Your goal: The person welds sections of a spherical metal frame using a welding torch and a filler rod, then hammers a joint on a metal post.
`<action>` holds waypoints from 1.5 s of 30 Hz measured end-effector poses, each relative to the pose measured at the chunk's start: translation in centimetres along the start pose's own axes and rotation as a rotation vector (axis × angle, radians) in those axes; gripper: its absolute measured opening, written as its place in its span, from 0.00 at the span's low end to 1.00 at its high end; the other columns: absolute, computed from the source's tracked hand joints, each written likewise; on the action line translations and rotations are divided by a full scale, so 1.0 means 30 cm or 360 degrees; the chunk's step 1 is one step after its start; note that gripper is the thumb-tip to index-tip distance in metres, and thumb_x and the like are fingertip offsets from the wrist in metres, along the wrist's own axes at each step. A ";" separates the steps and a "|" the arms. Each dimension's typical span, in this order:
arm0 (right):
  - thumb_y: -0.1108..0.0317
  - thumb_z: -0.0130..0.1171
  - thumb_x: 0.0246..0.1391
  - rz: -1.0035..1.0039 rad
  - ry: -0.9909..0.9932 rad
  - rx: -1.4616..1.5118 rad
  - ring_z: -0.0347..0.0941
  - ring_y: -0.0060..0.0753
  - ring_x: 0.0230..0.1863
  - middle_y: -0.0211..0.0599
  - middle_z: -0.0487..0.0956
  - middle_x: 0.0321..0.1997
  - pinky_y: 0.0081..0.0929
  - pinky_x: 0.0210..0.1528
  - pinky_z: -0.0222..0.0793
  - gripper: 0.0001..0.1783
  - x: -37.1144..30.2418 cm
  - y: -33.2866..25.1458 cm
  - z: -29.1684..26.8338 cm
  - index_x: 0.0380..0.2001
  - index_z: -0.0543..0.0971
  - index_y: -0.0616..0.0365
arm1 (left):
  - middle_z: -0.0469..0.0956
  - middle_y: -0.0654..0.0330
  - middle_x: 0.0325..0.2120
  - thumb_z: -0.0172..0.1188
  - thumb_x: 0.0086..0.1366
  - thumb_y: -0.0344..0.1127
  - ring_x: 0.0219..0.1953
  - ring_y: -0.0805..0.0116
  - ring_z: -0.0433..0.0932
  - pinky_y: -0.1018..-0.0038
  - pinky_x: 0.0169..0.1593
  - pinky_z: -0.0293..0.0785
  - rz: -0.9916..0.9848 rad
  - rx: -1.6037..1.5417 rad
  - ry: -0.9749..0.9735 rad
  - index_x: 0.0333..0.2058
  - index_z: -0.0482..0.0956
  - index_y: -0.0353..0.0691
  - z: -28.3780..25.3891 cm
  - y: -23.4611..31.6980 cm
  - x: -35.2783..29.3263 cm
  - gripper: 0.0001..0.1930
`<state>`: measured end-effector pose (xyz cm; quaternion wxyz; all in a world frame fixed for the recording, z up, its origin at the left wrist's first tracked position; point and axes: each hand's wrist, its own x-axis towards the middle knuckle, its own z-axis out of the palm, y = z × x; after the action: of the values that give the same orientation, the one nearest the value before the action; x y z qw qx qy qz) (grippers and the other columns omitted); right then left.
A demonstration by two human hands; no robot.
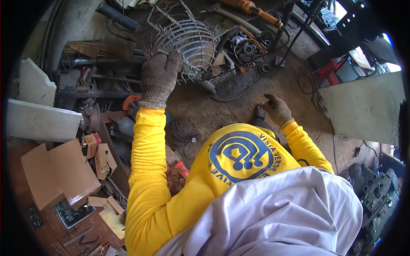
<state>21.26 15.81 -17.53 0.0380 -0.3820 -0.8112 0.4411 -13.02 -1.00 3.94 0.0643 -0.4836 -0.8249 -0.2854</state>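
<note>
My left hand (160, 79), in a brown knit glove, is closed on the near left side of a wire cage (192, 42). The cage is rounded, made of bent metal rods, and lies tilted at the top middle; my fingertips are partly hidden behind the glove. My right hand (278, 110), also gloved, hangs over the floor beside my foot (259, 112). Its fingers are slightly curled and apart, with nothing visible in them. Right of the cage stands a tray of metal rings and small parts (247, 49).
An orange corded power tool (252, 8) lies at the far edge. Metal bars (115, 79) and scrap crowd the left, above cardboard boxes (57, 175) on a brown table. A coiled spring-like hose (181, 133) is near my left forearm. A pale panel (365, 109) stands at right.
</note>
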 end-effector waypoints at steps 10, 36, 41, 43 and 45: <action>0.55 0.60 0.62 -0.0203 -0.0152 0.0085 0.81 0.51 0.51 0.53 0.84 0.49 0.39 0.54 0.76 0.26 0.244 0.040 -0.103 0.59 0.77 0.57 | 0.82 0.48 0.27 0.60 0.71 0.45 0.31 0.44 0.82 0.56 0.34 0.76 0.0190 0.0167 -0.0017 0.30 0.83 0.38 0.048 0.071 -0.008 0.16; 0.66 0.70 0.55 -0.0893 0.1530 0.0191 0.82 0.39 0.39 0.41 0.84 0.37 0.36 0.45 0.77 0.21 0.623 -0.185 -0.660 0.51 0.80 0.60 | 0.74 0.36 0.56 0.56 0.65 0.65 0.61 0.40 0.72 0.54 0.66 0.65 0.0227 0.0064 -0.0458 0.49 0.81 0.27 0.052 -0.069 0.123 0.38; 0.46 0.73 0.46 0.0006 0.1849 0.0161 0.81 0.52 0.49 0.50 0.84 0.44 0.42 0.53 0.74 0.34 0.935 -0.014 -0.967 0.49 0.80 0.61 | 0.74 0.35 0.56 0.55 0.64 0.66 0.62 0.39 0.71 0.52 0.67 0.64 0.0244 0.0036 -0.0488 0.49 0.81 0.29 0.071 -0.060 0.155 0.39; 0.45 0.73 0.45 0.0132 0.1718 0.0170 0.80 0.54 0.51 0.52 0.84 0.45 0.43 0.55 0.73 0.35 0.981 -0.011 -0.972 0.49 0.80 0.60 | 0.73 0.36 0.57 0.55 0.64 0.67 0.63 0.40 0.71 0.53 0.67 0.63 0.0233 0.0047 -0.0486 0.50 0.81 0.30 0.067 -0.067 0.151 0.39; 0.45 0.73 0.45 0.0140 0.1758 0.0231 0.79 0.55 0.54 0.53 0.84 0.47 0.43 0.56 0.73 0.34 1.009 -0.036 -0.969 0.48 0.80 0.58 | 0.73 0.37 0.60 0.54 0.65 0.68 0.65 0.42 0.69 0.54 0.69 0.61 0.0208 0.0052 -0.0476 0.51 0.81 0.30 0.070 -0.074 0.143 0.39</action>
<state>10.88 55.19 -7.39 0.4652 -0.5863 -0.6216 0.2312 -16.77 2.57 2.96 -0.0331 -0.5722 -0.7966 -0.1921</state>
